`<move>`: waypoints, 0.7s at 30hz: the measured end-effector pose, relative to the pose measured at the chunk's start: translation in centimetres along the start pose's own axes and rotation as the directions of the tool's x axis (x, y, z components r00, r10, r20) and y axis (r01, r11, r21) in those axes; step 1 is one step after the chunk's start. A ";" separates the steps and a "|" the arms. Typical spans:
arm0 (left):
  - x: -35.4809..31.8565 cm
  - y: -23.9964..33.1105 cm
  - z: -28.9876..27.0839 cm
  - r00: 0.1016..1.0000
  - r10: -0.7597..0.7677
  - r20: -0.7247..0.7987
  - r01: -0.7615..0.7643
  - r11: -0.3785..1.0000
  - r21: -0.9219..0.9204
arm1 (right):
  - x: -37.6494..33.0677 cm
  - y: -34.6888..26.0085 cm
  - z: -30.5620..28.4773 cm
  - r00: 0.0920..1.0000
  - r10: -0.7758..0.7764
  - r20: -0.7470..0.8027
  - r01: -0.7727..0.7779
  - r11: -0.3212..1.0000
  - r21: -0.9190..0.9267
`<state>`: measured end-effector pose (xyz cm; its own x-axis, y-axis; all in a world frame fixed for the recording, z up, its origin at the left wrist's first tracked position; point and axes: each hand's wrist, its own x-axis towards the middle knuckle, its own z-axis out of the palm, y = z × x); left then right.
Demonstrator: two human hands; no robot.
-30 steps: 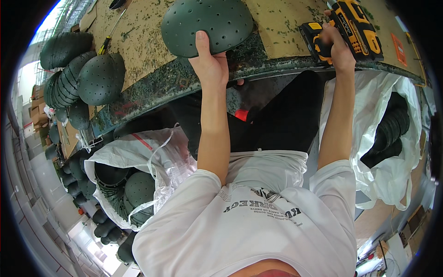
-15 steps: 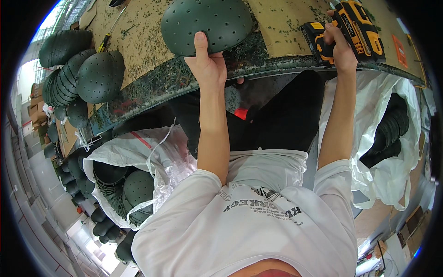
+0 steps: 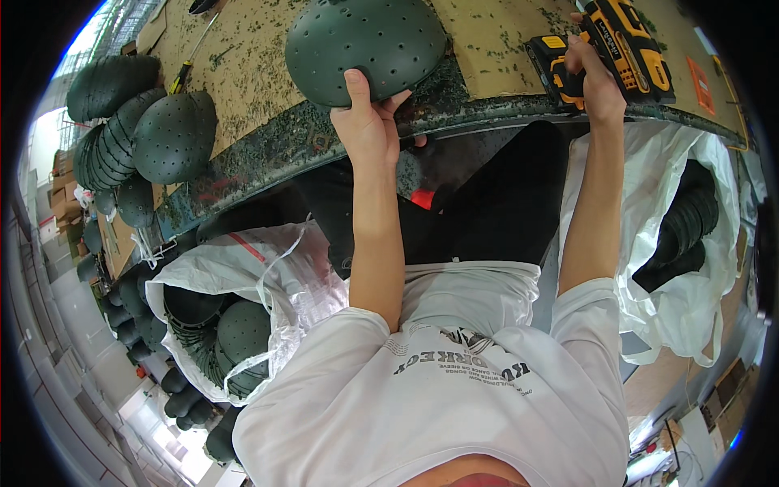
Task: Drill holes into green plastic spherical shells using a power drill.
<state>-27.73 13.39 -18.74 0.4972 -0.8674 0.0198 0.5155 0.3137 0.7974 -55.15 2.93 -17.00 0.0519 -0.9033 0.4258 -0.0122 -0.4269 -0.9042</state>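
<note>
A dark green domed helmet shell (image 3: pixel 365 45), dotted with small holes, rests at the near edge of the workbench. My left hand (image 3: pixel 365 126) grips its near rim, thumb on the outside and the other fingers partly hidden under it. To the right, my right hand (image 3: pixel 599 89) is wrapped around the handle of a yellow and black cordless drill (image 3: pixel 629 53). The drill's battery (image 3: pixel 552 71) points left, and the tool is apart from the shell. Its front end is cut off by the picture's upper rim, so the bit cannot be made out.
Cardboard (image 3: pixel 503 49) strewn with green shavings covers the bench. At the left stand nested shells (image 3: pixel 174 138) beside a screwdriver (image 3: pixel 180 77). White sacks holding more shells flank my legs, one left (image 3: pixel 300 268) and one right (image 3: pixel 682 316). An orange card (image 3: pixel 701 86) lies far right.
My left hand has shifted slightly down and its fingers have loosened and spread a little at the shell's rim. The shell has tilted slightly. The drill has moved only slightly left.
</note>
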 end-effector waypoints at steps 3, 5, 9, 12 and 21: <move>-0.1 0.2 0.0 0.999 -0.042 0.004 0.042 0.999 0.021 | -0.5 0.5 -0.3 0.997 0.052 -0.062 -0.053 0.998 -0.017; -0.2 0.4 0.0 0.998 -0.064 0.006 0.063 0.998 0.026 | -0.4 0.9 -0.5 0.988 0.105 -0.113 -0.106 0.994 -0.006; -0.6 0.8 -0.1 0.995 -0.097 0.006 0.096 0.993 0.073 | -0.5 -0.7 -0.7 0.999 -0.021 -0.032 0.019 0.999 -0.040; -0.8 0.9 0.2 0.993 -0.118 -0.003 0.118 0.989 0.090 | -1.7 -1.7 -2.6 1.000 0.026 0.006 -0.025 0.992 -0.122; -0.9 0.4 -0.2 0.990 -0.133 0.042 0.130 0.989 0.063 | -12.6 -6.8 2.0 0.868 0.488 -0.095 -0.461 0.861 0.214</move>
<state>-27.84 14.38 -18.55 0.3947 -0.9168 -0.0615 0.5311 0.1730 0.8294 -53.68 17.27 -16.28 -0.0558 -0.9961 -0.0684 0.1797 0.0573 -0.9820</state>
